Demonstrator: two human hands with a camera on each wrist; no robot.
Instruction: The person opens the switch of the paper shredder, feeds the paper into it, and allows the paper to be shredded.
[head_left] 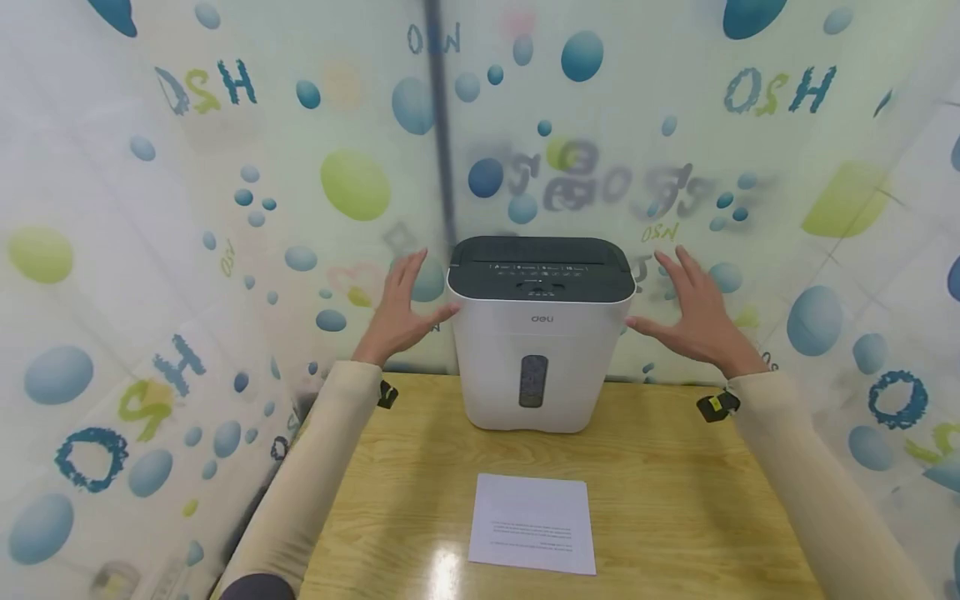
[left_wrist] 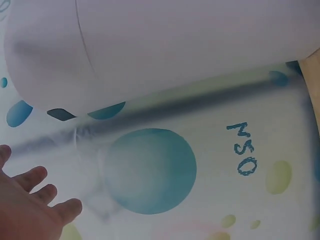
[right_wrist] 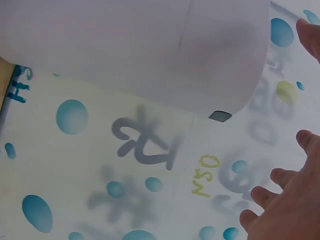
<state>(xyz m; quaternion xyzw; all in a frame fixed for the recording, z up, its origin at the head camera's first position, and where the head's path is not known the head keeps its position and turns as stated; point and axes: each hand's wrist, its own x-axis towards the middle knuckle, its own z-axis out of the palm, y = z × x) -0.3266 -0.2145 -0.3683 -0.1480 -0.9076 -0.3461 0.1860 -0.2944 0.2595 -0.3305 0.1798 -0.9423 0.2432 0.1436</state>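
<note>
A white paper shredder (head_left: 495, 367) with a dark grey top (head_left: 540, 279) stands upright at the back of the table. My left hand (head_left: 405, 312) is held up at its left side, fingers spread and thumb toward the shredder's edge. On the other side, my right hand (head_left: 693, 312) mirrors it, thumb pointing at the right edge. Whether either thumb touches the casing I cannot tell. Spread fingers show beside the white side wall in the left wrist view, left hand (left_wrist: 30, 210), and in the right wrist view, right hand (right_wrist: 290, 195). Neither hand holds anything.
Printed white paper (head_left: 532, 523) lies on the wooden table (head_left: 660, 500) in front of the shredder. A patterned curtain (head_left: 300, 167) hangs close behind and on both sides. Each wrist wears a black strap, such as the right wrist strap (head_left: 717, 406).
</note>
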